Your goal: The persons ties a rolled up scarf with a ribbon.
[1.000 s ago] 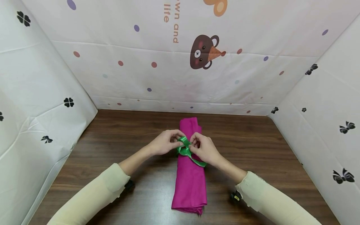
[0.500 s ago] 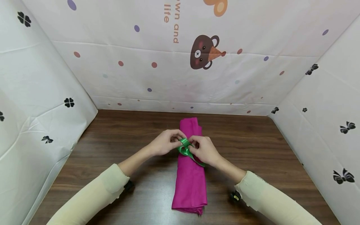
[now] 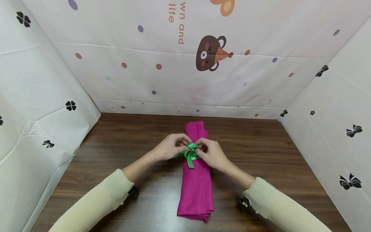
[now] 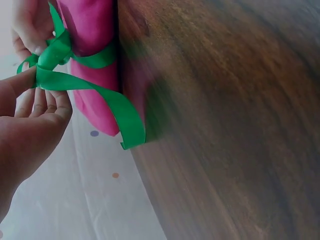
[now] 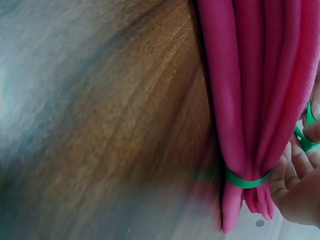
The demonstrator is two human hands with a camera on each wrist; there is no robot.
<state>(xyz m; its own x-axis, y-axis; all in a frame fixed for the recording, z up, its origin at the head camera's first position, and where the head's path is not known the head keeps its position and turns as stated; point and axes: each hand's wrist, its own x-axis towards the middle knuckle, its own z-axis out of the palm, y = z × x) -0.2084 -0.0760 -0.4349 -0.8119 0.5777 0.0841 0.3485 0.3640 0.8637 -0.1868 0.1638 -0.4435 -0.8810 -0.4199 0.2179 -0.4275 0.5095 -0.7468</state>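
A folded magenta cloth (image 3: 195, 193) lies lengthwise on the table, with a green ribbon (image 3: 190, 159) wound round its upper part and gathered into a knot or loop on top. My left hand (image 3: 171, 147) pinches the ribbon from the left, thumb and index finger together. From the right, my right hand (image 3: 212, 154) pinches it close by. In the left wrist view a loose ribbon tail (image 4: 127, 120) hangs past my left hand (image 4: 35, 135) beside the cloth. The right wrist view shows the ribbon band (image 5: 247, 181) cinching the pleated cloth (image 5: 250, 75). Fingers partly hide the knot.
Brown wood-grain table (image 3: 130, 199) surrounds the cloth. White printed sheets stand as a back wall (image 3: 174, 80) and as side walls at left (image 3: 43, 90) and right (image 3: 327, 135). A dark wrist device (image 3: 243, 202) sits at the right cuff.
The ribbon tail that ran down to the right has left that side. Now one end hangs down the cloth's middle and another shows under the left hand. Both hands stay nearly in place.
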